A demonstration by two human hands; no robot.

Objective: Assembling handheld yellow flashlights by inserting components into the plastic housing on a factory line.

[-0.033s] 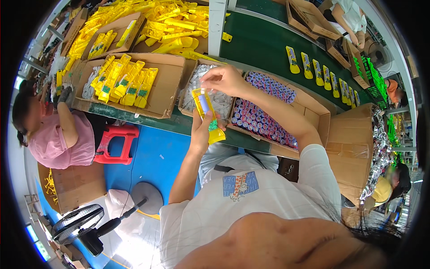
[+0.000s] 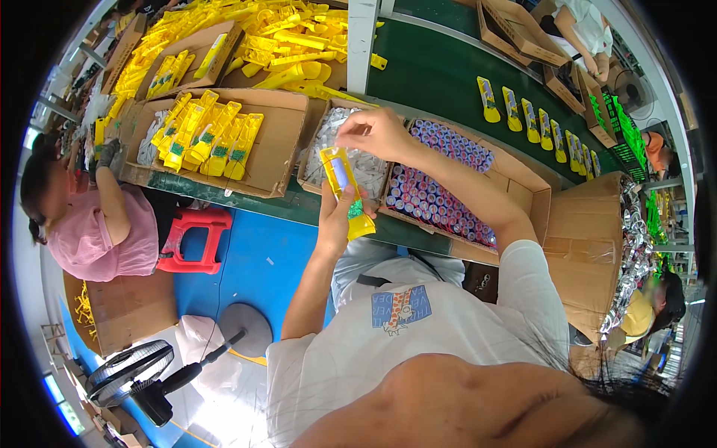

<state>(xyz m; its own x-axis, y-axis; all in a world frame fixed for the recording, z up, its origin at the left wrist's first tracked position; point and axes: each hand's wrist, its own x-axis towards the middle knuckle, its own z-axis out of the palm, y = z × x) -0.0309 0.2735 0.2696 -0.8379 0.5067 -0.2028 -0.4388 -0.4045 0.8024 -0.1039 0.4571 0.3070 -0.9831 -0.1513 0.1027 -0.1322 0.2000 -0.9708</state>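
Observation:
My left hand [image 2: 337,213] is closed around a long yellow plastic housing [image 2: 362,227], held tilted above the bench edge. Inside the housing lie a purple cylindrical battery [image 2: 340,173] and, lower down, a green circuit board [image 2: 354,209]. Just above the housing's upper end is my right hand [image 2: 377,134], thumb and fingertips pinched together; what they hold, if anything, is too small to make out. Beneath that hand stands a carton of small whitish parts [image 2: 326,139]. To its right, a carton holds rows of upright purple batteries [image 2: 429,196].
Left of my hands, a cardboard box [image 2: 280,134] holds yellow housings with green boards. A heap of yellow housings [image 2: 299,45] lies behind. More filled housings [image 2: 532,122] line the green bench. A co-worker in pink [image 2: 112,231] sits left by a red stool [image 2: 196,237]; a fan [image 2: 134,377] stands nearby.
My right hand has shifted very slightly at the housing's upper end. At the left, the co-worker's gloved hand has moved a little. My left hand keeps its hold.

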